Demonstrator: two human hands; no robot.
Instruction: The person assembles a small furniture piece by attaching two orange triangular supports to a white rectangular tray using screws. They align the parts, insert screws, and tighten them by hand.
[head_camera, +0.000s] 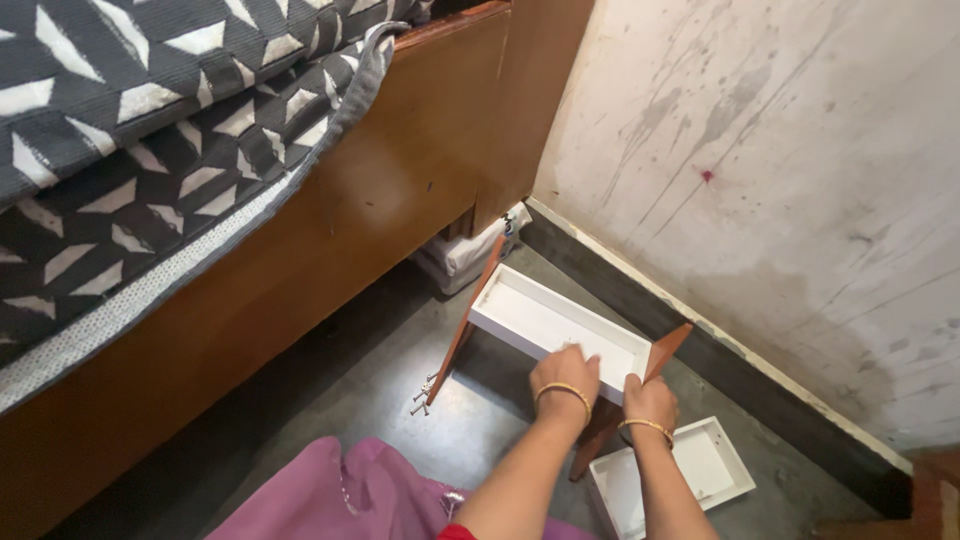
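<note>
A white shallow tray-like shelf panel (540, 315) sits raised between two reddish-brown wooden side boards, one at the left (465, 325) and one at the right (665, 352). My left hand (567, 372) rests on the panel's near edge, fingers curled over it. Just beside it, my right hand (650, 398) grips the near right corner by the right board. Both wrists wear gold bangles. A second white tray panel (715, 470) lies flat on the floor by my right forearm.
Several loose screws (424, 393) lie on the grey floor by the left board's foot. A wooden bed frame (300, 270) with a patterned mattress fills the left. A stained wall (780, 180) rises on the right. Pink cloth (330, 500) covers my lap.
</note>
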